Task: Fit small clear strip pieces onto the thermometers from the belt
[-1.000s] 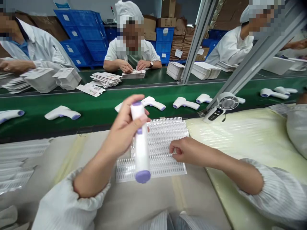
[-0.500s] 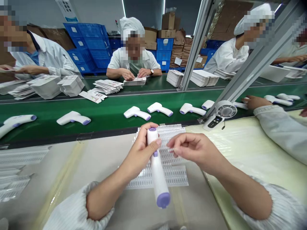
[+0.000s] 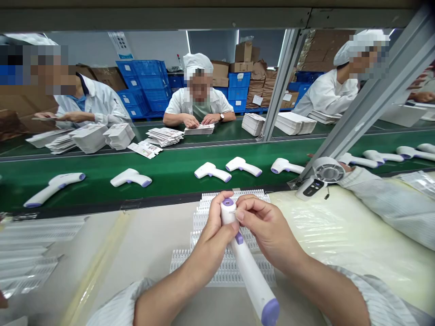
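My left hand [image 3: 214,235] is wrapped round a white forehead thermometer [image 3: 249,271] with purple end caps and a purple trigger, its head pointing away from me. My right hand [image 3: 268,228] pinches a small thin piece against the thermometer's head; the piece is too small to name. Under both hands lie white sheets of small labels [image 3: 220,269] on the grey bench.
A green conveyor belt [image 3: 170,170] carries several more white thermometers [image 3: 212,171]. A small fan [image 3: 321,174] stands by a slanted metal post. A co-worker's sleeve [image 3: 384,199] reaches in from the right. Across the belt, people in white coats handle stacks of flat cartons [image 3: 163,136]. Clear trays [image 3: 30,249] lie left.
My right hand lifted off the label sheet with a tiny piece and came to the thermometer's head. My left hand lowered and tilted the thermometer. The belt's thermometers shifted right.
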Demonstrator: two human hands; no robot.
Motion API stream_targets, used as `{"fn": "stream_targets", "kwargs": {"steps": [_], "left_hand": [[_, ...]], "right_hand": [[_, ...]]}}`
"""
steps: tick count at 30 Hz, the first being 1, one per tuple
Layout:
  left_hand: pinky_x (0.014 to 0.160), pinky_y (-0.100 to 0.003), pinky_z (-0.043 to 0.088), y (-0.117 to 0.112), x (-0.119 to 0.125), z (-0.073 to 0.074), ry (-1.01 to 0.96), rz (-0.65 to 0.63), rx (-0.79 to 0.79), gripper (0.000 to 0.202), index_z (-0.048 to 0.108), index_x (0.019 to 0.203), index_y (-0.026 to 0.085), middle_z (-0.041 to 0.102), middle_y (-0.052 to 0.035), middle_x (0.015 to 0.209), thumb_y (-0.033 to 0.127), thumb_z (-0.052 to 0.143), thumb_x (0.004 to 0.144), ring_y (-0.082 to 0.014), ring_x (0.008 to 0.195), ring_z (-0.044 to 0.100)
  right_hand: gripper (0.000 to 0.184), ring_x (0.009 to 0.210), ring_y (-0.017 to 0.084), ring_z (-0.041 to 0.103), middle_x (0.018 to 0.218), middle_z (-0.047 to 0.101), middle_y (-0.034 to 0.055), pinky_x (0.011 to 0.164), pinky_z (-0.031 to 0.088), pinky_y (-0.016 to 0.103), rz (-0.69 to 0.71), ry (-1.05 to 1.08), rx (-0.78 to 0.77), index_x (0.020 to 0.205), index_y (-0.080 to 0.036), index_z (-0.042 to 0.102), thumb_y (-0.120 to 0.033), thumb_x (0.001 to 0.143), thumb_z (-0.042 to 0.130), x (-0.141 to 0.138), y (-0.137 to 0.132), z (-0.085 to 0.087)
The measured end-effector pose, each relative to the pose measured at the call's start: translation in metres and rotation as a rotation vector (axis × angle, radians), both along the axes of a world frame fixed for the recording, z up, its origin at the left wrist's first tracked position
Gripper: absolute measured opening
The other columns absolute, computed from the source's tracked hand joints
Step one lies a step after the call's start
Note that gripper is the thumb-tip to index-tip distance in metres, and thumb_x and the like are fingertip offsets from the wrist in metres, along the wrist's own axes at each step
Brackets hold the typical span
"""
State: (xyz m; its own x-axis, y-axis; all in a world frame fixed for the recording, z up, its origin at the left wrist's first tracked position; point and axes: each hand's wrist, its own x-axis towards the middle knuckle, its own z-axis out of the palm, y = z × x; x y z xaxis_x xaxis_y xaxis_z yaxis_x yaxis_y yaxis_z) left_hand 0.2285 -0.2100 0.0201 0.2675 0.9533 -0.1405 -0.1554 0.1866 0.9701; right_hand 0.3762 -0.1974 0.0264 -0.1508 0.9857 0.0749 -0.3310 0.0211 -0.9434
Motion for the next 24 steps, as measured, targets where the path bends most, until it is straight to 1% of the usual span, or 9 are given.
{"fn": "stream_targets", "kwargs": {"steps": [2, 5, 7, 10, 14, 16, 19, 22, 24], "left_hand": [[0.09, -0.033, 0.043, -0.0006, 0.0007, -0.0001, 0.004, 0.008, -0.007, 0.054, 0.042, 0.139, 0.036, 0.054, -0.0026, 0.124, 0.039, 0.06, 0.088, -0.0203, 0.102, 0.055], [0.097, -0.036, 0.04, -0.0017, 0.0027, 0.0017, -0.001, 0.033, -0.019, 0.052, 0.043, 0.139, 0.035, 0.054, -0.0037, 0.128, 0.039, 0.058, 0.09, -0.0232, 0.112, 0.055], [0.099, -0.038, 0.04, -0.0023, 0.0038, 0.0034, -0.004, 0.044, -0.022, 0.051, 0.043, 0.139, 0.034, 0.054, -0.0043, 0.13, 0.04, 0.057, 0.091, -0.025, 0.116, 0.054], [0.1, -0.039, 0.039, -0.0025, 0.0043, 0.0054, 0.006, 0.024, -0.012, 0.05, 0.042, 0.14, 0.034, 0.052, -0.0049, 0.135, 0.043, 0.056, 0.093, -0.0269, 0.122, 0.054], [0.1, -0.037, 0.041, -0.0018, 0.0038, 0.006, 0.044, 0.009, 0.024, 0.047, 0.042, 0.139, 0.032, 0.051, -0.0065, 0.142, 0.052, 0.051, 0.098, -0.0282, 0.13, 0.05], [0.097, -0.036, 0.044, -0.0011, 0.0034, 0.0051, 0.074, 0.026, 0.052, 0.046, 0.045, 0.136, 0.031, 0.052, -0.0069, 0.14, 0.055, 0.052, 0.098, -0.0279, 0.126, 0.052], [0.087, -0.032, 0.046, 0.0001, 0.0021, 0.0019, 0.097, 0.057, 0.086, 0.044, 0.051, 0.131, 0.028, 0.055, -0.0074, 0.13, 0.055, 0.056, 0.096, -0.0257, 0.113, 0.055], [0.075, -0.028, 0.045, 0.0012, -0.0005, -0.0009, 0.072, 0.054, 0.089, 0.043, 0.053, 0.128, 0.029, 0.056, -0.0058, 0.118, 0.057, 0.057, 0.096, -0.0211, 0.098, 0.055], [0.068, -0.025, 0.043, 0.0017, -0.0026, 0.0003, 0.013, 0.007, 0.071, 0.046, 0.053, 0.128, 0.03, 0.056, -0.0039, 0.109, 0.06, 0.06, 0.094, -0.0181, 0.088, 0.053]], "right_hand": [[0.02, 0.078, 0.018, 0.055, 0.085, 0.06, 0.0009, 0.072, 0.044, 0.032, -0.011, -0.008, -0.003, 0.067, -0.022, 0.07, -0.033, 0.079, 0.081, -0.0005, 0.0007, -0.0014], [0.019, 0.081, 0.019, 0.055, 0.086, 0.06, 0.001, 0.076, 0.043, 0.034, -0.021, -0.019, -0.004, 0.068, -0.022, 0.07, -0.034, 0.08, 0.08, -0.0007, 0.0014, -0.0034], [0.019, 0.082, 0.02, 0.056, 0.086, 0.06, 0.0009, 0.078, 0.043, 0.035, -0.019, -0.026, 0.001, 0.069, -0.022, 0.071, -0.034, 0.081, 0.079, -0.0004, 0.0017, -0.0041], [0.018, 0.083, 0.02, 0.056, 0.086, 0.06, 0.0008, 0.08, 0.043, 0.036, -0.018, -0.033, 0.005, 0.069, -0.022, 0.071, -0.034, 0.081, 0.079, 0.0001, 0.0019, -0.004], [0.018, 0.083, 0.019, 0.057, 0.085, 0.062, 0.0009, 0.079, 0.043, 0.035, -0.039, -0.052, 0.021, 0.07, -0.022, 0.072, -0.034, 0.081, 0.079, 0.0001, 0.0015, -0.0033], [0.018, 0.081, 0.019, 0.057, 0.084, 0.062, 0.0006, 0.077, 0.044, 0.034, -0.054, -0.047, 0.018, 0.071, -0.022, 0.072, -0.035, 0.08, 0.08, -0.0007, 0.001, -0.003], [0.022, 0.075, 0.016, 0.056, 0.079, 0.063, -0.0004, 0.072, 0.045, 0.032, -0.057, 0.018, -0.033, 0.07, -0.022, 0.071, -0.037, 0.075, 0.085, -0.0028, 0.0018, -0.0015], [0.033, 0.066, 0.013, 0.054, 0.073, 0.063, -0.0022, 0.062, 0.045, 0.028, -0.009, 0.148, -0.163, 0.067, -0.021, 0.066, -0.039, 0.063, 0.094, -0.0033, 0.006, 0.0015], [0.041, 0.06, 0.011, 0.051, 0.069, 0.062, -0.004, 0.057, 0.044, 0.025, 0.013, 0.24, -0.262, 0.068, -0.021, 0.063, -0.037, 0.056, 0.099, -0.0015, 0.0089, 0.0032]]}}
